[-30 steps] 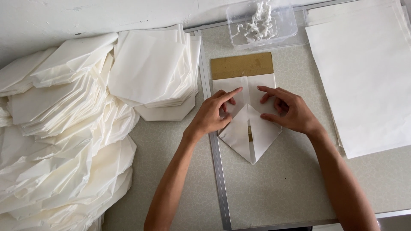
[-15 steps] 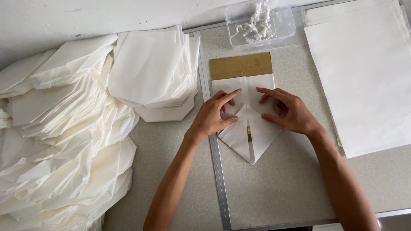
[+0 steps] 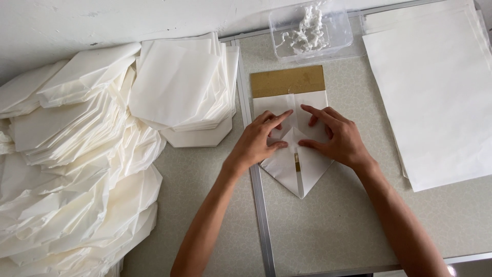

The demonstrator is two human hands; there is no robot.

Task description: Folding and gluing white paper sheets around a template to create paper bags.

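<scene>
Currently both your hands press flat, fingers spread, on the folded white paper (image 3: 294, 154): left hand (image 3: 256, 143) on its left flap, right hand (image 3: 338, 138) on its right; neither grip closes around it. Beyond your fingertips lies a gold card (image 3: 287, 81), then a clear tub (image 3: 312, 32). Folded stacks (image 3: 179, 87) sit left on the counter (image 3: 333, 225).

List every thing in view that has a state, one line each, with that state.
folded paper: flaps folded to a point, pressed flat
left hand: pressing the fold
right hand: pressing the fold
gold board: partly under the paper
clear tub: open, holding white clumps
flat sheets: stacked, unfolded
folded pieces: piled, overlapping
</scene>
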